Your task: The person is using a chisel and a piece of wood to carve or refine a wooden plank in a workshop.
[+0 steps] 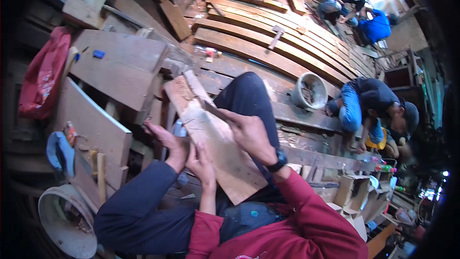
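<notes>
A pale wooden board [223, 156] lies slanted across my lap, its far end rough and cut to a step. My left hand [202, 165] grips the board's left edge, with the thumb on its upper face. In my right hand [250, 134] is a dark, flat, narrow tool [214, 111], its tip against the board near the rough end. Its handle is hidden in my closed fingers, so its exact kind does not show. My bare foot [167, 139] is beside the board's left edge.
Long planks [268, 52] lie ahead with a mallet [276, 37] on them. A bucket of scraps [309, 91] stands right of my knee, another bucket [67, 223] at lower left. Large boards [115, 62] lie left. A crouching person [373, 100] works at right; others work farther off.
</notes>
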Available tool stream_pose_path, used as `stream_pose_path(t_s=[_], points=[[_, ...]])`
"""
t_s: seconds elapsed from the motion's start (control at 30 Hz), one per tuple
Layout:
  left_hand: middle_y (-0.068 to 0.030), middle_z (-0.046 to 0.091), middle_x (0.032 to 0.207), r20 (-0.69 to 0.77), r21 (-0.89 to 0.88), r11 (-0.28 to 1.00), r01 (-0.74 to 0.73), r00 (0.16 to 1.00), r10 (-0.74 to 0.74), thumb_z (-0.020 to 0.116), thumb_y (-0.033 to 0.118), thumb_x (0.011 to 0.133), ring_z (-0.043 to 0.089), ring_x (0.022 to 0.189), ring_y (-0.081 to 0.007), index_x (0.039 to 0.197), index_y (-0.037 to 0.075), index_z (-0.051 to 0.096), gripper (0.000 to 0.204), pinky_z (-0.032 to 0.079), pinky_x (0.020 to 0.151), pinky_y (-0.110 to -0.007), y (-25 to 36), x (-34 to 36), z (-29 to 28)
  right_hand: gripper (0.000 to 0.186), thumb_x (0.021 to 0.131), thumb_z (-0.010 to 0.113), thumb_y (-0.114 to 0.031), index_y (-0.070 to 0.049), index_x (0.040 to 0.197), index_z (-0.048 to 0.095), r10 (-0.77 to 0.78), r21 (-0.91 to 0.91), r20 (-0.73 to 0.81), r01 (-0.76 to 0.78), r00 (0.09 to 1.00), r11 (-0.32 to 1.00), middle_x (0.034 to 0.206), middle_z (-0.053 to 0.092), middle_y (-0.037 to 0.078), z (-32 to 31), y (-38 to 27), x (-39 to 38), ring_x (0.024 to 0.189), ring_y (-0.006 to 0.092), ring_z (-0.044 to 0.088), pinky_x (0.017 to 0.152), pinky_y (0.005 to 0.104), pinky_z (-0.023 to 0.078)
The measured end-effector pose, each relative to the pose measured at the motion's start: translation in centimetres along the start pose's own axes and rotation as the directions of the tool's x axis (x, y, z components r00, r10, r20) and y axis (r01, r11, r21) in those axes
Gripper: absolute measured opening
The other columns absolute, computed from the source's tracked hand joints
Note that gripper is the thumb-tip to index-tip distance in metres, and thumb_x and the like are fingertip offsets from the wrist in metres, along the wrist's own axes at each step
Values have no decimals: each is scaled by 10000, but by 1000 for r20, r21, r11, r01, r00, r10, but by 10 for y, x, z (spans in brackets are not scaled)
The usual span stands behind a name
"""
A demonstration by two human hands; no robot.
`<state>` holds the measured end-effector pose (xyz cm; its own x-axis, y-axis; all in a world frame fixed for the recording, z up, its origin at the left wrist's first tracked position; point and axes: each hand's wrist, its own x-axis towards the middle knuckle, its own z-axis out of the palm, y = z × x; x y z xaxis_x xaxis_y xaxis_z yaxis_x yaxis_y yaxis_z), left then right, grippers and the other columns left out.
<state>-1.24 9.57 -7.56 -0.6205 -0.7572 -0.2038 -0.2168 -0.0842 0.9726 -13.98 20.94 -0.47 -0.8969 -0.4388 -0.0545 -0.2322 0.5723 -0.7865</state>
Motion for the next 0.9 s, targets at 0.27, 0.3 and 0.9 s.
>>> stream_pose_path(t_s=[0.27, 0.3, 0.9], points=[[-165, 661, 1250, -76, -22, 1000, 22, 997, -24, 558, 278, 1045, 627, 1054, -194, 1376, -69, 548, 479, 507, 917, -325, -22, 16, -11, 490, 849, 541, -95, -202, 1315, 647, 70, -149, 119, -51, 990, 987, 687, 643, 245, 46, -17, 23, 638, 420, 661, 582, 518, 535], [-169, 651, 1270, -55, -17, 1000, 18, 998, -19, 554, 284, 1047, 621, 1072, -198, 1392, -69, 532, 495, 496, 940, -326, -22, 15, -5, 482, 845, 530, -86, -183, 1300, 655, 86, -167, 112, -67, 990, 984, 672, 636, 249, 39, -17, 24, 627, 420, 659, 572, 515, 532], [-192, 636, 1280, 69, -116, 986, 120, 991, -113, 496, 320, 1064, 606, 1138, -234, 1425, -68, 477, 530, 453, 988, -343, -29, 10, -1, 379, 928, 547, -201, -230, 1285, 671, 77, -465, 48, -46, 996, 884, 644, 631, 228, 38, -27, 35, 608, 407, 659, 559, 501, 531]])
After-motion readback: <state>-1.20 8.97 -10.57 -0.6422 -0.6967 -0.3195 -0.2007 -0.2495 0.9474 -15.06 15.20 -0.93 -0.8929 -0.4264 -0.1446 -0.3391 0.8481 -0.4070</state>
